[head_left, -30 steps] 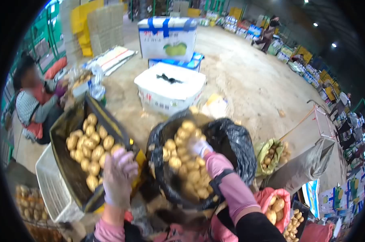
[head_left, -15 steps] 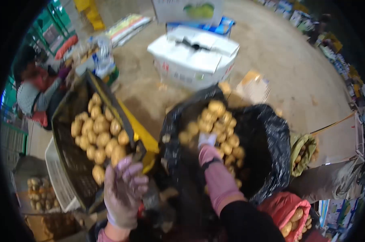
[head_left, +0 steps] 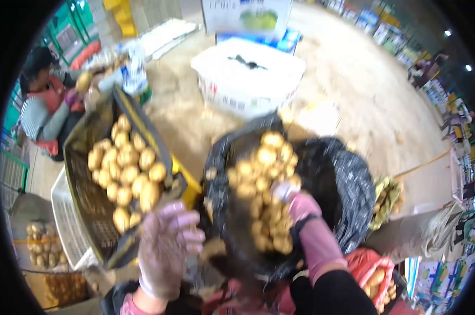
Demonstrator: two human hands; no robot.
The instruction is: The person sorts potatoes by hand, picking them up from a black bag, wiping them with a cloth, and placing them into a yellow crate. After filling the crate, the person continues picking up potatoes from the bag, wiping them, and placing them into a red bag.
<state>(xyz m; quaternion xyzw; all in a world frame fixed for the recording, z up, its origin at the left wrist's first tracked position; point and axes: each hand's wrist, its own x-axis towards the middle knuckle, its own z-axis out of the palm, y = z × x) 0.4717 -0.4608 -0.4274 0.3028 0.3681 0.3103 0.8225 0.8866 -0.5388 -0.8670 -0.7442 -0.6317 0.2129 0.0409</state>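
Observation:
My left hand (head_left: 166, 249), in a dirty pale glove, is raised palm up beside the near end of a yellow-and-black crate (head_left: 85, 220). Its fingers are spread and slightly curled, with nothing in them. Potatoes (head_left: 127, 157) lie inside that crate, just beyond the fingers. My right hand (head_left: 287, 190), gloved under a pink sleeve, reaches into a container lined with a black plastic bag (head_left: 348, 194). It rests at a heap of potatoes (head_left: 269, 223) there; its fingers are blurred and partly hidden against them.
A white carton (head_left: 248, 86) stands ahead, with a fruit-printed box (head_left: 248, 18) behind it. A person (head_left: 43, 113) crouches at left, holding a potato. A red sack of potatoes (head_left: 371, 268) is at lower right; a white basket (head_left: 69, 210) lies beneath the crate.
My right hand has shifted right and slightly down in view, and the potatoes in the black bag lie differently. My left hand remains open near the crate. The crouching person has raised a potato.

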